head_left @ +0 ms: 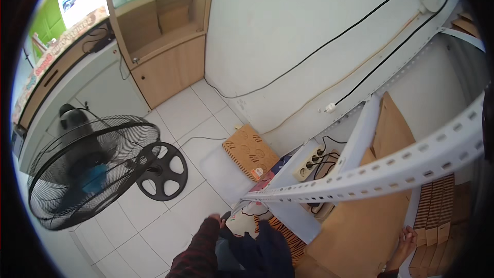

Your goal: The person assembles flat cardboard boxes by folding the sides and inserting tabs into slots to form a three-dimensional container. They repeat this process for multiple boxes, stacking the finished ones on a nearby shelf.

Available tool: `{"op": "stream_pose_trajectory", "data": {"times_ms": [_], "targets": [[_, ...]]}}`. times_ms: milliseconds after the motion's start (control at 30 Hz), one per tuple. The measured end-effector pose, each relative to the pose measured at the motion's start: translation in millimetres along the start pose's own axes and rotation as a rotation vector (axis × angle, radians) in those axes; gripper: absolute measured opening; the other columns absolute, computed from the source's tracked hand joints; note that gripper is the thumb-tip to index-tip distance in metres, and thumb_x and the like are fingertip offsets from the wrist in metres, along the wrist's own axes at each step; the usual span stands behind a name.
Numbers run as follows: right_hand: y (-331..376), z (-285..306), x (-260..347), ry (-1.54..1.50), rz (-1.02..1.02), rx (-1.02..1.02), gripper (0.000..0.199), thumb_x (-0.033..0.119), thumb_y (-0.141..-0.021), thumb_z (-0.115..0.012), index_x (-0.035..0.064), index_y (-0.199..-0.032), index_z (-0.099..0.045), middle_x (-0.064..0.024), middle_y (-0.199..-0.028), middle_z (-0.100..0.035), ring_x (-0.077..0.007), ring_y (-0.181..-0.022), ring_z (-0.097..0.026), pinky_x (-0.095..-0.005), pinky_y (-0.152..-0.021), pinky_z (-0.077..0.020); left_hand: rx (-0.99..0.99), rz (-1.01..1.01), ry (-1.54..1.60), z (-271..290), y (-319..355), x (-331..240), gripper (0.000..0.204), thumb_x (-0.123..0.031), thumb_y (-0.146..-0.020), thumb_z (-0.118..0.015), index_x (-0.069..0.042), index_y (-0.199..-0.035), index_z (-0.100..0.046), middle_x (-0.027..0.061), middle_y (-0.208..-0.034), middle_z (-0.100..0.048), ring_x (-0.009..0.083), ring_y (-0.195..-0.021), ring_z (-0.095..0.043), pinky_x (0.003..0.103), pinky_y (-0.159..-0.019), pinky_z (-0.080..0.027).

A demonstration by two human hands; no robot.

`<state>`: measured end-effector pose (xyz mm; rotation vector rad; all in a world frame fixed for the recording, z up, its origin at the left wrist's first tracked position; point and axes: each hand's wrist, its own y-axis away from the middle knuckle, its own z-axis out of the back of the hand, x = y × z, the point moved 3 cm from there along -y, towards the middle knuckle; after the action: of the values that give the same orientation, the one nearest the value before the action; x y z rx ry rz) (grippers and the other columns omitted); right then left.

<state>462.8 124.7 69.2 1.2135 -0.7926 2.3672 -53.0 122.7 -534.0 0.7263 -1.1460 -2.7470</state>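
Observation:
My left hand (213, 222), in a dark plaid sleeve, reaches to the low front corner of a white slotted metal shelf frame (391, 171). Its fingers curl beside a small black object (227, 215); whether they grip it is hidden. My right hand (406, 242) rests with fingers apart on the edge of a brown board (355, 231) lying on the shelf, next to a white upright. A dark cloth (260, 252) hangs between my arms.
A black floor fan (90, 170) stands at the left on white tiles. A wooden cabinet (164, 46) is at the back. A power strip (310, 162), a patterned cardboard box (249, 150), wall cables and stacked small brown boxes (436, 206) surround the shelf.

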Motion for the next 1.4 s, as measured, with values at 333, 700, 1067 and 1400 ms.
{"op": "stream_pose_trajectory", "data": {"times_ms": [333,700,1067,1400], "targets": [[-2.3,-25.7,30.1,-0.233,0.178,0.035,0.03,0.016,-0.088,-0.064,-0.0006,-0.111,-0.056,-0.0116,-0.122,-0.054,-0.0222,-0.118,-0.048,-0.0358,-0.103,-0.0349,-0.632,0.484,2.012,-59.3,159.9,4.6,0.028,-0.022,-0.083,-0.058,-0.004,-0.103,-0.063,0.011,-0.096,-0.067,0.0225,-0.079,-0.063,0.035,-0.066,-0.05],[-40.5,53.6,53.0,0.349,0.761,-0.32,0.07,0.024,-0.071,-0.08,0.0096,-0.132,-0.048,-0.0164,-0.141,-0.039,-0.0357,-0.132,-0.035,-0.0534,-0.109,-0.0284,-1.217,-0.71,1.686,250.1,375.6,-221.6,0.019,-0.009,-0.095,-0.048,-0.004,-0.111,-0.055,0.0067,-0.113,-0.061,0.0149,-0.108,-0.057,0.029,-0.093,-0.044],[-129.2,163.3,8.7,0.784,0.742,-0.141,0.09,0.02,-0.059,-0.085,0.0101,-0.137,-0.041,-0.0127,-0.136,-0.048,-0.0329,-0.125,-0.045,-0.0537,-0.105,-0.0352,-0.509,-1.036,1.481,229.5,448.8,-444.8,0.018,-0.006,-0.09,-0.052,0.002,-0.105,-0.056,0.0124,-0.104,-0.062,0.022,-0.103,-0.06,0.035,-0.096,-0.045],[4.0,149.8,64.4,0.633,1.275,-0.206,0.032,0.027,-0.088,-0.062,0.0068,-0.113,-0.063,-0.0106,-0.115,-0.064,-0.0301,-0.111,-0.058,-0.0502,-0.097,-0.0424,-0.062,-1.069,1.303,218.0,464.6,-499.6,0.051,-0.024,-0.092,-0.056,-0.001,-0.134,-0.038,0.0159,-0.128,-0.052,0.0277,-0.118,-0.054,0.04,-0.099,-0.043]]}}
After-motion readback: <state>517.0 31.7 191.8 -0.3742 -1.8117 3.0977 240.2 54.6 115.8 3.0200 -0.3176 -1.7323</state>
